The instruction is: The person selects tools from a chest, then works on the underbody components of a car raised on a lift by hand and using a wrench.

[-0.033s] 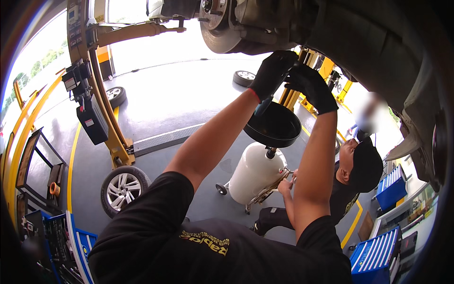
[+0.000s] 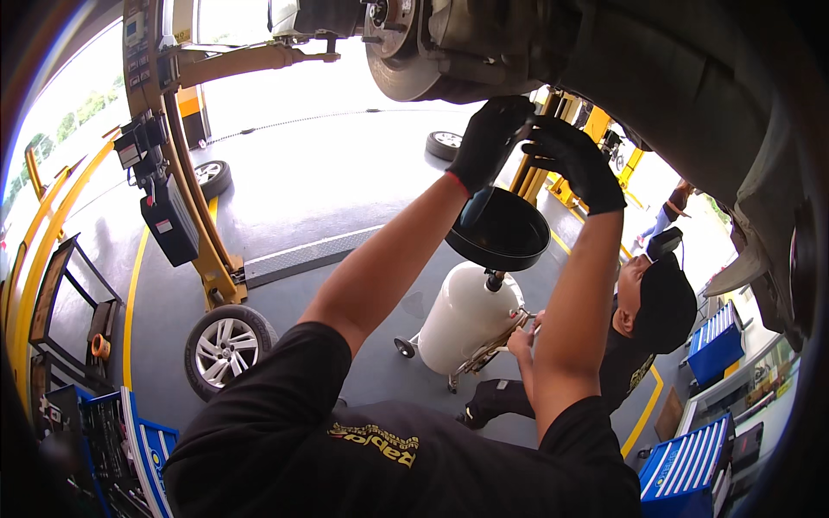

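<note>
Left hand (image 2: 492,142) and right hand (image 2: 577,164) had dipped slightly above the oil-drain pan (image 2: 509,235). Right fingers were parted; left grip was unclear.

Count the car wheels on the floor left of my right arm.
3: nearest wheel by the lift post; second wheel beyond it; third wheel far beyond your left hand. Others may be hidden.

Left glove (image 2: 494,145): black, red cuff edge (image 2: 458,182)
Right glove (image 2: 579,162): black
Pan (image 2: 498,229): black
Tank (image 2: 462,319): white
Brake disc (image 2: 399,76): grey
Vehicle underside (image 2: 673,73): probably dark grey, in shadow
Tool cabinet (image 2: 686,466): blue, white-striped
Floor (image 2: 294,298): grey, yellow lines (image 2: 136,302)
</note>
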Demonstrator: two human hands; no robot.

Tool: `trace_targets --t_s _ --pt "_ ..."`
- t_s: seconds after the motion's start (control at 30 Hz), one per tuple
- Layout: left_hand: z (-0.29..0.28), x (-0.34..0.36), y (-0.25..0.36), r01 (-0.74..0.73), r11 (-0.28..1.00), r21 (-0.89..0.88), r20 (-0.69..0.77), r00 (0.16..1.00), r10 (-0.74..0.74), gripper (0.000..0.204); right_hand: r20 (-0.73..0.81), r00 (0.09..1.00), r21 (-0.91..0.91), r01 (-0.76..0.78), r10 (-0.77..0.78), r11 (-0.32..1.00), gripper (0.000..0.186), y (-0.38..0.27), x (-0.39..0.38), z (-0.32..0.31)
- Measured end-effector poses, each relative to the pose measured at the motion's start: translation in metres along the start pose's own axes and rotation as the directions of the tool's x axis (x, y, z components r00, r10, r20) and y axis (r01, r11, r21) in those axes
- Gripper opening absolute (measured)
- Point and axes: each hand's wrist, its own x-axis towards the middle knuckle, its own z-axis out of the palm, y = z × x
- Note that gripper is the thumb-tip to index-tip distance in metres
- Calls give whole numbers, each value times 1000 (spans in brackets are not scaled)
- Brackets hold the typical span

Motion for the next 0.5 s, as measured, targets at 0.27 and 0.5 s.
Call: trace_targets --t_s 0.27,0.5 --pt "-33 -62 93 -17 994 103 37 999 13 27 3 976 60 218 -218 974 35 -20 42 32" --pt "-54 -41 186 177 976 128 -11 984 -177 31 -267 952 332 235 -148 914 31 -36 26 58"
